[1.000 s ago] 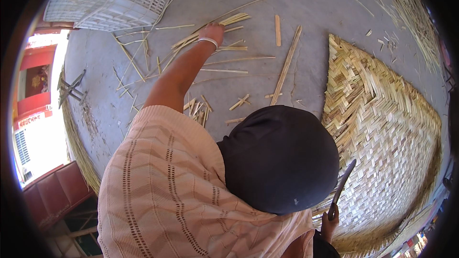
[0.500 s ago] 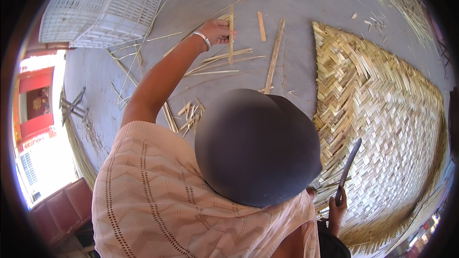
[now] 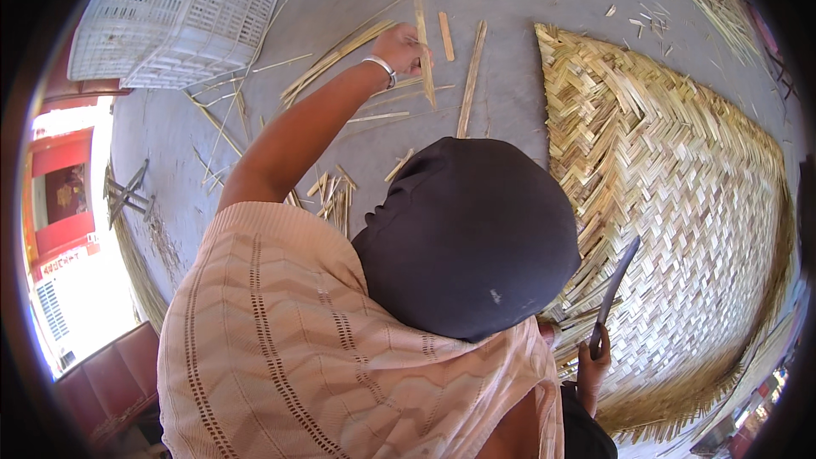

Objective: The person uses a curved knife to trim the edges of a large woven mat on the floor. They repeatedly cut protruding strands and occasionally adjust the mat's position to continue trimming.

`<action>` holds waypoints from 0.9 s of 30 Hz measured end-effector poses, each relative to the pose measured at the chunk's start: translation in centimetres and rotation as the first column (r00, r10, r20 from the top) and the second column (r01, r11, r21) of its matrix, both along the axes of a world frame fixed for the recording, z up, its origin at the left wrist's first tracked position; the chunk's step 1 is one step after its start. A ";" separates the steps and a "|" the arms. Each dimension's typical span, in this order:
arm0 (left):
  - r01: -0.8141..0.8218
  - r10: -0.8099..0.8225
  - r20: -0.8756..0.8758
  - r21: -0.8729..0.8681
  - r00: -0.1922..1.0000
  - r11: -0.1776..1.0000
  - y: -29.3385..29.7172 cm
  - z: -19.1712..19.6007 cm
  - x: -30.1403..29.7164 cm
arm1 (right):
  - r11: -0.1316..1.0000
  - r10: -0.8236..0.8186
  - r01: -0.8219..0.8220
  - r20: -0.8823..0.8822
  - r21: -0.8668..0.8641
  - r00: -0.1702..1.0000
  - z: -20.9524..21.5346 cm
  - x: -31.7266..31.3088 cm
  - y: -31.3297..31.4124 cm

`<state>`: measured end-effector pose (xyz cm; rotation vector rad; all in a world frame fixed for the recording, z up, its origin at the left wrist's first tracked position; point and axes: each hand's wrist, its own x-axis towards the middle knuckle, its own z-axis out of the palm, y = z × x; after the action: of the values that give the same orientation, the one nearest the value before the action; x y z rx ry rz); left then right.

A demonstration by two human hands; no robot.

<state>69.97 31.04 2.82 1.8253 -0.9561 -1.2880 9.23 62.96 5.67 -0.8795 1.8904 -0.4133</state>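
My left hand (image 3: pixel 399 49), with a silver bangle at the wrist, is stretched far forward over the grey floor. Its fingers are closed on a thin, pale split-bamboo strip (image 3: pixel 427 81), which is somewhat blurred. At the lower right, my right hand (image 3: pixel 592 368) grips a knife (image 3: pixel 615 285) with a long, narrow, dark curved blade pointing up. The blade lies over a large woven mat (image 3: pixel 680 195); I cannot tell whether it touches. A rounded dark cloth shape (image 3: pixel 467 229) covers the middle of the view and hides the floor beneath.
Ahead of my left hand lie a short orange-brown strip (image 3: pixel 446 36) and a longer flat strip (image 3: pixel 473 76). Short split pieces (image 3: pixel 338 204) are heaped left of the dark shape. A white plastic crate (image 3: pixel 178 30) stands far left, and a crossed wooden frame (image 3: pixel 129 195) nearer.
My left hand has moved right relative to the floor, closer to the short orange-brown strip, and its held strip now leans more. The whole view has shifted slightly. The knife stays in my right hand.
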 end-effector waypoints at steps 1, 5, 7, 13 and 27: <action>-0.072 0.072 -0.038 0.008 0.997 0.997 0.4 -0.4 0.3 | 0.994 0.066 -0.065 0.000 -0.092 0.998 -0.1 0.1 0.1; -0.192 0.206 -0.137 0.108 0.969 0.975 1.9 -2.7 0.4 | 0.999 0.002 -0.002 -0.009 -0.041 1.000 0.0 0.2 0.2; -0.146 0.164 -0.125 0.139 0.979 0.979 2.0 -3.3 -0.2 | 0.991 0.045 -0.060 -0.117 -0.124 0.992 -0.1 0.2 0.2; 0.112 -0.103 -0.132 0.063 0.986 0.992 -0.6 -1.8 -7.7 | 0.998 0.037 -0.044 -0.152 -0.043 0.988 -0.1 0.5 -0.5; 0.859 -0.852 -0.105 0.074 0.513 0.507 1.5 7.3 -35.9 | 0.982 -0.132 0.138 0.051 -0.131 0.990 -2.1 4.4 -0.8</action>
<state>34.11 32.53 10.14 1.3468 -1.9425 -1.9883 13.67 62.19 3.59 -0.8259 1.9067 -0.6429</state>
